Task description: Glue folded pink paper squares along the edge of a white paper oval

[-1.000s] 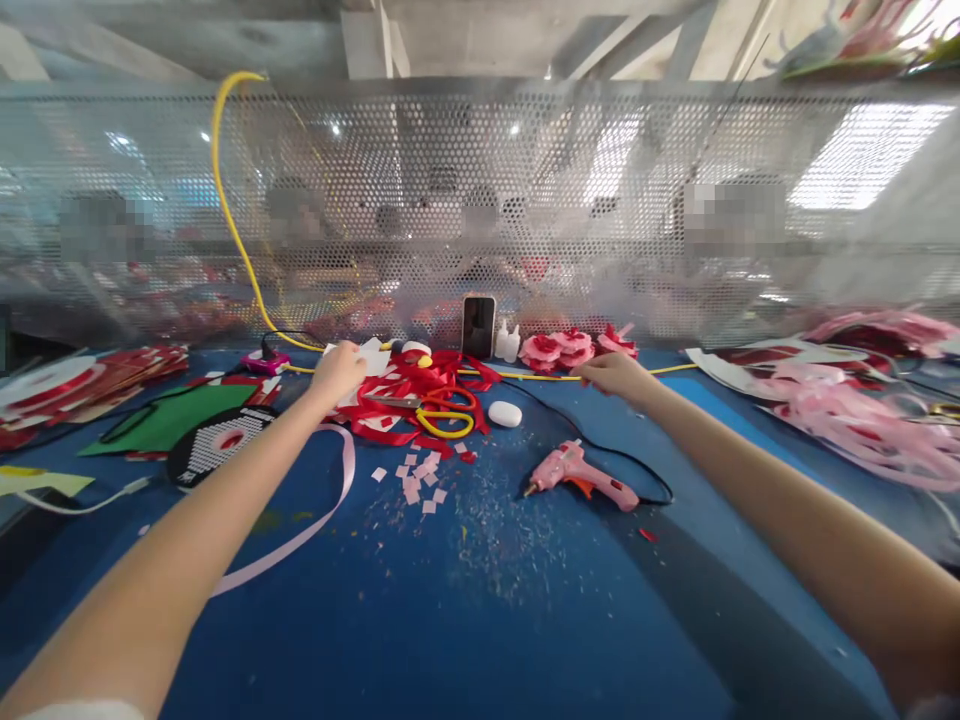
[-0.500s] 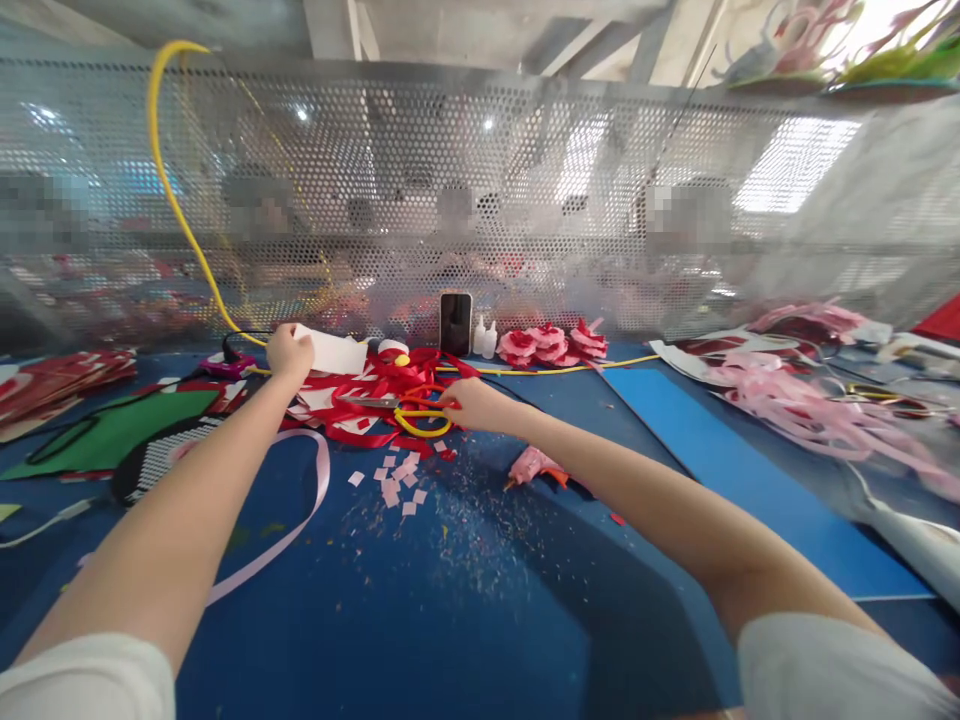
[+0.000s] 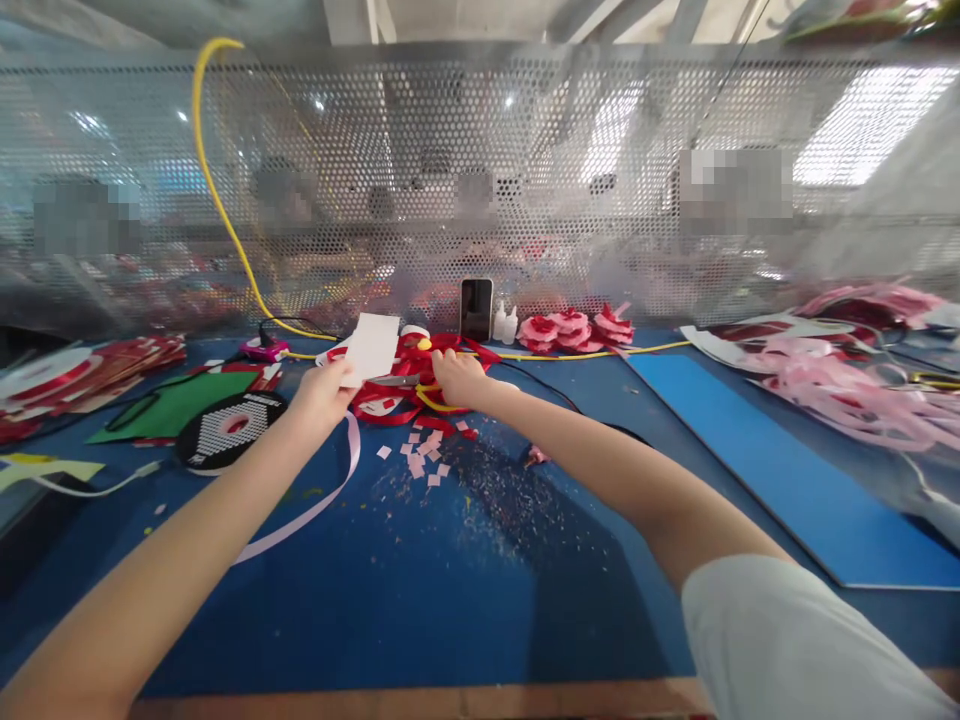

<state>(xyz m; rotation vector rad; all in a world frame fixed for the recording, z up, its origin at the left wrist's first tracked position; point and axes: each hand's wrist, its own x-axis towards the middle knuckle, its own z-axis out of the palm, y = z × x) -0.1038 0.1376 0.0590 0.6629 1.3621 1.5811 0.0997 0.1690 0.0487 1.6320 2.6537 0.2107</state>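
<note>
The left hand [image 3: 326, 392] pinched the white card [image 3: 375, 348] by its lower edge, above the tangled red ribbon [image 3: 409, 417]. The right hand [image 3: 461, 380] was at the handles of the scissors [image 3: 400, 380]; its grip could not be confirmed. Sound practice likely required seating the fingers fully and freeing the blades from ribbon before lifting.

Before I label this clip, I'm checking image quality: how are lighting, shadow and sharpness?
Head view: bright glare at upper right, behind the perforated panel; head view: dark shadow on the blue table below the right forearm; head view: left hand and white card slightly soft, pixelated blocks over spots behind the panel, edges seemingly stretched.
</note>
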